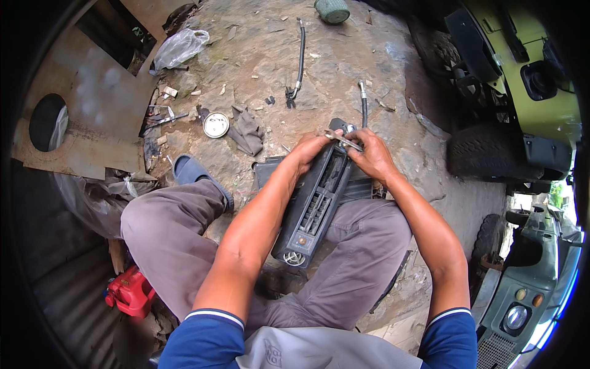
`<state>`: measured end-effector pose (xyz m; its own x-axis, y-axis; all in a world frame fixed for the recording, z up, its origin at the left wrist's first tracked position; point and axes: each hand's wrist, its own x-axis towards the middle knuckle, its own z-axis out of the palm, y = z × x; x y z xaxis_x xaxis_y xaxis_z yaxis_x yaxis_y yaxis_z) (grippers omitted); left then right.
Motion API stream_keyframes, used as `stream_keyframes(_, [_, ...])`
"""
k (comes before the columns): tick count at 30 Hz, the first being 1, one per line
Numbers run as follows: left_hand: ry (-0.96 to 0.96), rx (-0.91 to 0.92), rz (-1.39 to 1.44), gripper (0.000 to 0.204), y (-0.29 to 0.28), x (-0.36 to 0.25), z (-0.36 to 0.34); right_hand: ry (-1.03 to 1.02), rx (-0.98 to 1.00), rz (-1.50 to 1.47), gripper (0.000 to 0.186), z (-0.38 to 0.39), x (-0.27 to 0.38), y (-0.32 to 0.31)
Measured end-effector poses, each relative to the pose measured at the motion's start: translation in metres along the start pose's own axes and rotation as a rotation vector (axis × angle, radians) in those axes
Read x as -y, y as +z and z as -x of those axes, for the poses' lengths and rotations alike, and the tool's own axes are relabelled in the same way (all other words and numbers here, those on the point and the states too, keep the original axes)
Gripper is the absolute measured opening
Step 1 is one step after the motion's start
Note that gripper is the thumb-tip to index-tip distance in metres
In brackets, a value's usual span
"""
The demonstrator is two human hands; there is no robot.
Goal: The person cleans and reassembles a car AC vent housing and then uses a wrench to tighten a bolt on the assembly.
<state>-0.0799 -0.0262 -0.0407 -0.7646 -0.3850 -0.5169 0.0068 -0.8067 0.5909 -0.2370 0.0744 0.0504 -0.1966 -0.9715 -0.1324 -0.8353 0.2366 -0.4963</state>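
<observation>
A long black car air-vent unit, with slatted vents and a round emblem at its near end, lies lengthwise between my knees. Over its far end, my right hand is closed on a slim metal tool that looks like a wrench. My left hand comes from the other side, its fingers pinched at the tool's left end beside a shiny fitting. What the left fingertips grip is partly hidden. A black hose with a metal end stands just beyond the right hand.
Another black hose lies on the rough ground ahead. To the left are a round tin, a grey rag, pliers and a red jerrycan. A rusty metal panel stands far left; vehicles with a tyre flank the right.
</observation>
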Motion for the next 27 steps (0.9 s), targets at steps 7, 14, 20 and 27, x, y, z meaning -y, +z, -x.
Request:
stream_keyframes(7, [-0.013,0.013,-0.046,0.051,-0.002,0.004,-0.003,-0.030,0.036,0.151,0.029,0.002,0.000,0.002])
stream_keyframes(14, [-0.007,0.036,-0.023,0.052,-0.001,0.002,-0.002,-0.133,-0.019,0.098,0.026,0.005,0.009,-0.002])
stream_keyframes(20, [-0.035,0.051,0.001,0.050,0.001,0.002,-0.001,-0.079,0.014,0.247,0.024,0.006,0.004,0.003])
stream_keyframes(27, [-0.027,0.071,0.037,0.050,-0.003,0.006,-0.004,-0.160,-0.009,0.173,0.027,0.008,0.002,0.001])
